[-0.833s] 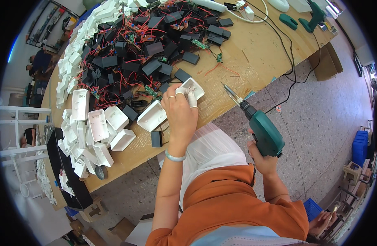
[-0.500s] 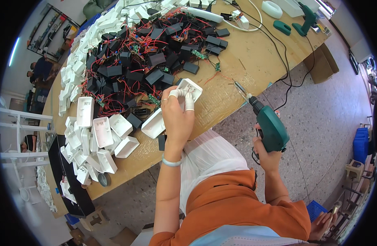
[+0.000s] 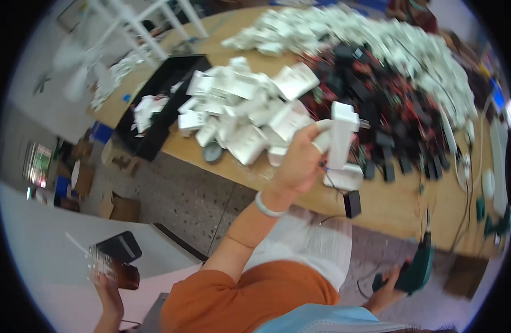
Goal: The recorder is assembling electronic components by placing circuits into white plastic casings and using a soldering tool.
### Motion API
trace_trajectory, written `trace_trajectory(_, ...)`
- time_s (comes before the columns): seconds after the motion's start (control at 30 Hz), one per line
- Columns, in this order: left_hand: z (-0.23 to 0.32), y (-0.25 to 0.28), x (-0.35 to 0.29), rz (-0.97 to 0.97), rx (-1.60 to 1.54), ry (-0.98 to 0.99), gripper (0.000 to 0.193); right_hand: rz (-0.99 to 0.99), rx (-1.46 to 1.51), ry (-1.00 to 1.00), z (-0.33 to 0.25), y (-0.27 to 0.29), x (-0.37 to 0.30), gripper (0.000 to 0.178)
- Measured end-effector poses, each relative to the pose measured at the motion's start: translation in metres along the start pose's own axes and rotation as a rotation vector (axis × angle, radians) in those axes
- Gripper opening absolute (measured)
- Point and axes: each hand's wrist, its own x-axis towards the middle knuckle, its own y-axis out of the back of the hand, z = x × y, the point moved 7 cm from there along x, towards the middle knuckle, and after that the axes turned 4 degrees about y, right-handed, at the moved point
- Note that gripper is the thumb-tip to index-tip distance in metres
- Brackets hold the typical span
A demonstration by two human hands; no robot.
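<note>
My left hand point(image 3: 300, 169) is closed on a white plug casing point(image 3: 341, 136), held up over the table's near edge. Metal pins poke out of the casing's upper right side. White finger covers wrap some of the fingers. Below it a small black box point(image 3: 352, 203) dangles on a thin dark wire. Another white casing point(image 3: 344, 176) lies on the table just behind that hand. At the lower right, my right hand point(image 3: 387, 288) grips a dark green soldering gun point(image 3: 419, 269) by its handle, its thin metal tip pointing up and away. The picture is blurred by motion.
White casings point(image 3: 247, 144) pile up left of my left hand, beside a black tray point(image 3: 150, 122). Black boxes with red wires point(image 3: 388, 111) heap on the table's right. At lower left another person's hand point(image 3: 108, 288) holds a brown drink point(image 3: 122, 275) near a dark phone-like object point(image 3: 119, 247).
The view has swung to the left. My left hand has turned the white casing, so its pins show, and the black box hangs below. My right hand still holds the soldering gun.
</note>
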Motion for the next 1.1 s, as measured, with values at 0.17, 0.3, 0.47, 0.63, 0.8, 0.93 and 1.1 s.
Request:
trace_trajectory(0.17,0.154,0.146,-0.014,0.291,0.052,-0.351,0.042,-0.056,0.064,-0.059,0.028,-0.007,0.015,0.036)
trace_trajectory(0.3,0.303,0.333,-0.012,0.606,0.218,-0.599,0.030,-0.007,0.022,0.038,-0.003,-0.022,0.015,0.038)
trace_trajectory(0.47,0.363,0.532,-0.060,1.672,0.589,-0.783,0.042,-0.033,-0.056,0.087,-0.016,-0.037,0.011,0.043)
trace_trajectory(0.63,0.450,0.648,-0.120,1.722,1.191,-0.320,0.053,-0.031,-0.007,0.044,-0.004,-0.038,0.008,0.043)
trace_trajectory(0.8,0.306,0.486,-0.063,1.339,1.418,-0.719,0.038,-0.053,-0.091,0.120,-0.020,-0.047,0.000,0.038)
trace_trajectory(0.93,0.182,0.179,-0.030,0.534,1.318,-0.925,0.029,-0.032,-0.052,0.114,-0.029,-0.051,0.005,0.039)
trace_trajectory(1.1,0.020,0.006,-0.004,-0.262,1.316,-0.745,0.022,-0.065,0.067,0.084,-0.026,-0.056,0.011,0.038)
